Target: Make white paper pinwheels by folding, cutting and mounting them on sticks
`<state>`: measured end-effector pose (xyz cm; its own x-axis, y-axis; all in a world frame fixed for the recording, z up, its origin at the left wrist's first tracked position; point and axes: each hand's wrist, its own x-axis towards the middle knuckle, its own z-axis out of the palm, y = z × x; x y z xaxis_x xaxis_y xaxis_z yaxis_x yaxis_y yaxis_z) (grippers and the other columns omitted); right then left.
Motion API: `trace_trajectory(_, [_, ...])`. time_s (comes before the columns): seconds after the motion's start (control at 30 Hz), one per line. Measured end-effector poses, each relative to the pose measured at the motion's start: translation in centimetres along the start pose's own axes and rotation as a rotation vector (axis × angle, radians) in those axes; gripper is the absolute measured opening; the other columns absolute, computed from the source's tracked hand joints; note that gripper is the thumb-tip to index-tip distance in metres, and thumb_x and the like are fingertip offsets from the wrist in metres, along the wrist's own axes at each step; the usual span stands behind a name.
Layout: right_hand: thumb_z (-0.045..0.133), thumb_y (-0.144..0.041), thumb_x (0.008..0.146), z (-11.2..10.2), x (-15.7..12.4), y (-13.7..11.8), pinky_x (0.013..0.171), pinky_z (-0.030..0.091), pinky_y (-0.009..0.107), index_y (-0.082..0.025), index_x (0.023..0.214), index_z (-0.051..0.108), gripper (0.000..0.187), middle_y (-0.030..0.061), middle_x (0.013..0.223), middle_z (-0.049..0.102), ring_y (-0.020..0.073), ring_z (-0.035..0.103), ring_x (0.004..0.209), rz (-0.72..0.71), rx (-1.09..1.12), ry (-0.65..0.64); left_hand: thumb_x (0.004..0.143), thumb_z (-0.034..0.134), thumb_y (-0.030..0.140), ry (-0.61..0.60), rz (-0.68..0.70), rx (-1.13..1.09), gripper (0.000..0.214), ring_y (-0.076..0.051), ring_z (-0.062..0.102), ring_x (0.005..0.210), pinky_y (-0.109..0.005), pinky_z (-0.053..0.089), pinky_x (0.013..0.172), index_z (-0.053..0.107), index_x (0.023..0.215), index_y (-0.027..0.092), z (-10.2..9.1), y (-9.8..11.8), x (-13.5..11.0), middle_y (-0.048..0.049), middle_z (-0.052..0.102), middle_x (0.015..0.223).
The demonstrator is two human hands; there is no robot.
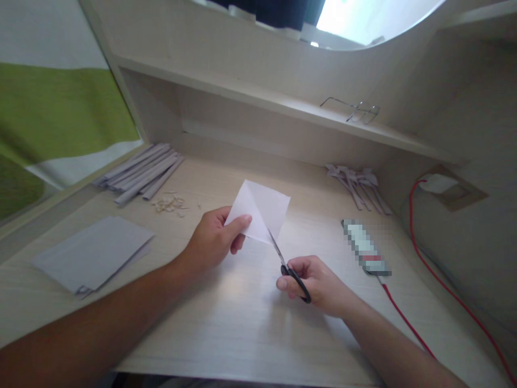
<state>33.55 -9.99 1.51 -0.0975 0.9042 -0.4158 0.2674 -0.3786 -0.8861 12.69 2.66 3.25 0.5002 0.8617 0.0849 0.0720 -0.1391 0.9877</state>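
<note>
My left hand (214, 237) pinches a folded white paper sheet (262, 207) by its lower left corner and holds it above the desk. My right hand (315, 283) is closed round the black handles of small scissors (288, 267). The blades point up and left and meet the paper's lower edge.
A stack of grey sheets (92, 253) lies at the left. Rolled paper tubes (141, 172) and paper scraps (169, 203) sit behind it. Folded paper strips (359, 183) lie at the back right. A phone (365, 248) on a red cable (407, 323) is right. Glasses (359, 110) rest on the shelf.
</note>
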Motion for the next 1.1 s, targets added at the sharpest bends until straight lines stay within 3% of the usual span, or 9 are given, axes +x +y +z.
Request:
trace_trajectory(0.53, [0.082, -0.055, 0.072, -0.03, 0.18, 0.07, 0.048, 0.023, 0.027, -0.016, 0.056, 0.061, 0.047, -0.002, 0.05, 0.053, 0.0085, 0.037, 0.047, 0.016, -0.017, 0.056, 0.085, 0.062, 0.039, 0.025, -0.04, -0.026, 0.036, -0.01, 0.047, 0.042, -0.023, 0.037, 0.047, 0.052, 0.057, 0.018, 0.12, -0.24, 0.26, 0.0037, 0.054, 0.044])
trace_trajectory(1.1, [0.079, -0.055, 0.074, 0.03, 0.34, 0.04, 0.05, 0.023, 0.027, -0.016, 0.057, 0.059, 0.047, -0.0038, 0.051, 0.048, 0.0089, 0.036, 0.05, -0.002, -0.07, 0.067, 0.085, 0.062, 0.04, 0.002, -0.024, -0.007, 0.04, -0.01, 0.046, 0.043, -0.023, 0.036, 0.049, 0.052, 0.053, 0.018, 0.27, -0.42, 0.09, 0.0032, 0.053, 0.044])
